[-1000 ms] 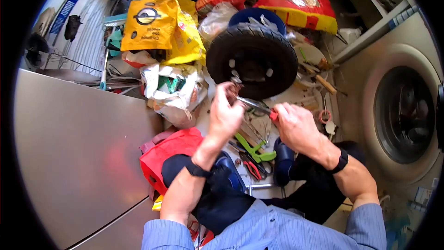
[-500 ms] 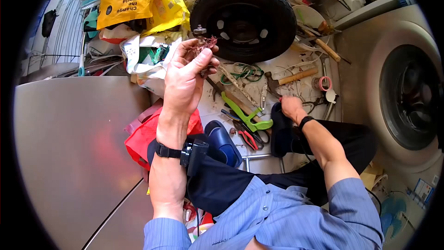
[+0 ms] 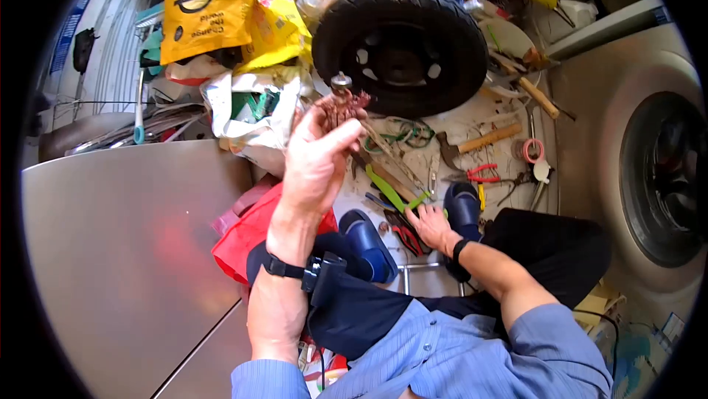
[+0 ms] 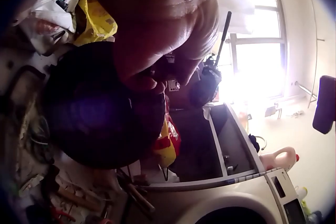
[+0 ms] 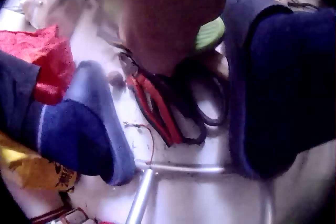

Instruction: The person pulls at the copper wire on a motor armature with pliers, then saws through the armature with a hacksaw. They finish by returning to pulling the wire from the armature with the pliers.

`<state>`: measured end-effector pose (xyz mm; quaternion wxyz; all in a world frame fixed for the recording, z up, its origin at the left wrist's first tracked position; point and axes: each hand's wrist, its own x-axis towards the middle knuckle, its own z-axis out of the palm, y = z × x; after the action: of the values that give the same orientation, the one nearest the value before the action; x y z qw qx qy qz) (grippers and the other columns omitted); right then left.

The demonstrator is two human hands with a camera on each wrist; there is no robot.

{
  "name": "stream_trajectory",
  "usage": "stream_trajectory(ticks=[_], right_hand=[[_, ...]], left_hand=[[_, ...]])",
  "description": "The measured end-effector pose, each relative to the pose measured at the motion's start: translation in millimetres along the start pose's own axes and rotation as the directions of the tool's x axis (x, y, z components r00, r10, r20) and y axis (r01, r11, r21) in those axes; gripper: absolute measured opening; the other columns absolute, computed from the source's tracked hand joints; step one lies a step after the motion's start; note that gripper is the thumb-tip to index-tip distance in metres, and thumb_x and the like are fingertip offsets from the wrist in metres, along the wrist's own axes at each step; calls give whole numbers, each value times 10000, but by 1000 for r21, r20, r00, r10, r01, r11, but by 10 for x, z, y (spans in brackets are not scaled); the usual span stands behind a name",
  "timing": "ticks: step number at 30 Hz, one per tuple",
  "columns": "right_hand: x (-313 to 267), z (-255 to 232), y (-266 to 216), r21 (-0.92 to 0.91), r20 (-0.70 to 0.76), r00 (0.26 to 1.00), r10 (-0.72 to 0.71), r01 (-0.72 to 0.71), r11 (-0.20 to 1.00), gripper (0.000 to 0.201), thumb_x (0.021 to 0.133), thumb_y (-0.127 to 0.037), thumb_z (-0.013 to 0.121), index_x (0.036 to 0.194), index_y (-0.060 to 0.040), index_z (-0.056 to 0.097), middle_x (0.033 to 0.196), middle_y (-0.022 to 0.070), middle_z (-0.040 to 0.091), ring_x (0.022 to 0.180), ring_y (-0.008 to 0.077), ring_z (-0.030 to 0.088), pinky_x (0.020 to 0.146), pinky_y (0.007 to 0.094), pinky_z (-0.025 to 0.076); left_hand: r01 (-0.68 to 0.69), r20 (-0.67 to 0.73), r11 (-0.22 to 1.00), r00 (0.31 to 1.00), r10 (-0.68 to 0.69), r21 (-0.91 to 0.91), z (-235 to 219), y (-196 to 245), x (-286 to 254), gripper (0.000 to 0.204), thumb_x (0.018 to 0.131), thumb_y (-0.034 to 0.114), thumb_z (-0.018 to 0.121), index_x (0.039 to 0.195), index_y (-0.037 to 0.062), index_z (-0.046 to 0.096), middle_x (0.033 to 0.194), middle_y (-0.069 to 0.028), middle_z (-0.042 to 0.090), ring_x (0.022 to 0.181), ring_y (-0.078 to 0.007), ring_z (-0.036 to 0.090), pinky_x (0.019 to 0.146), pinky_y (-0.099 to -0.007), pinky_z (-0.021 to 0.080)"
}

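Observation:
In the head view my left hand [image 3: 318, 152] is raised in front of the wheel and grips a small metal part wound with reddish-brown wire [image 3: 345, 108]. A round metal end sticks up above the fingers. Low over the floor, my right hand [image 3: 435, 228] reaches its fingers to the bright green handle [image 3: 389, 185] of a tool. Close by lie pliers with red-and-black handles [image 3: 405, 239], which the right wrist view shows beside black loop handles [image 5: 215, 113]. Another pair of pliers with red handles [image 3: 483, 172] lies farther right. The right fingertips are partly hidden.
A black-tyred wheel [image 3: 402, 49] leans at the back. A hammer [image 3: 487, 139] lies on the floor before it. Bags, including a yellow one [image 3: 206, 12], crowd the left behind a metallic panel [image 3: 133, 251]. A washing machine [image 3: 590, 119] borders the right. Blue slippers [image 3: 369, 248] flank the tools.
A second ago both hands worked at the wire, the right with a red-handled tool. The left hand has since moved left with the part; red-handled pliers lie on the floor, and the right hand has shifted left.

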<state>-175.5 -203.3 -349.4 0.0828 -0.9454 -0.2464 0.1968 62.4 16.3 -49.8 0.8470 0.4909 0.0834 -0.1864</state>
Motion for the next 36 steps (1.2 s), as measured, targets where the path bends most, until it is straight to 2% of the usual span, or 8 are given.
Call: stream_trajectory(ticks=[6,7,11,20,26,28,32,36], right_hand=[[137,-152,-41,-56,119,989,84,-78,995,613,964,-184,519,1565,-126,412,1046,162,693,983,323,682,862,473,470],[123,-228,-59,-67,183,978,99,-88,994,623,965,-176,517,1572,-107,396,1016,159,718,950,322,705,859,475,470],[34,-632,-95,-65,143,990,-9,18,998,642,953,-191,538,1561,-54,384,970,144,745,854,311,735,792,466,502],[-291,-2928,-167,492,125,990,60,-114,863,560,896,-214,678,1416,-49,547,1021,270,734,951,447,720,825,502,584],[-1339,-4131,29,861,-53,982,182,-47,506,566,907,-149,751,1432,-16,586,948,89,705,747,169,649,723,337,551],[-1578,-4448,-5,942,-101,948,302,-6,334,558,906,-83,740,1440,-22,587,899,27,672,690,99,591,645,279,507],[-1564,-4578,146,720,-635,712,301,403,565,599,921,12,649,1503,33,510,832,21,627,705,92,583,660,252,487],[-1106,-4450,264,764,-612,547,570,596,248,520,989,-20,616,1491,58,506,758,20,580,672,118,579,658,264,484]], left_hand=[[-23,41,1000,999,23,-1,-2,20,-15,523,893,-53,747,1370,2,541,1295,-100,686,1157,-167,657,1004,-292,523],[-99,2,995,995,99,-14,109,-2,-45,439,903,-22,741,1313,39,596,1185,-85,709,979,-145,661,834,-262,511],[-86,72,995,993,90,-55,105,26,-66,403,920,-26,716,1303,28,601,1168,-85,706,981,-150,662,858,-273,506],[-169,33,985,985,170,-37,-36,259,138,381,876,-51,647,1249,26,622,1005,-56,681,822,-139,610,686,-265,449],[-237,-24,970,971,239,59,-322,526,349,203,909,-20,634,1094,52,590,879,-39,625,704,-133,586,578,-268,439],[-189,38,967,982,186,171,-309,548,485,190,905,-9,625,1081,52,586,852,-33,616,692,-121,574,565,-260,434],[-143,20,954,990,143,263,-96,522,977,140,916,81,590,1052,44,588,821,-45,632,629,-126,572,549,-260,434],[-95,85,961,994,75,260,35,438,1589,200,966,193,557,1106,60,611,848,-45,678,629,-136,585,551,-274,433]])
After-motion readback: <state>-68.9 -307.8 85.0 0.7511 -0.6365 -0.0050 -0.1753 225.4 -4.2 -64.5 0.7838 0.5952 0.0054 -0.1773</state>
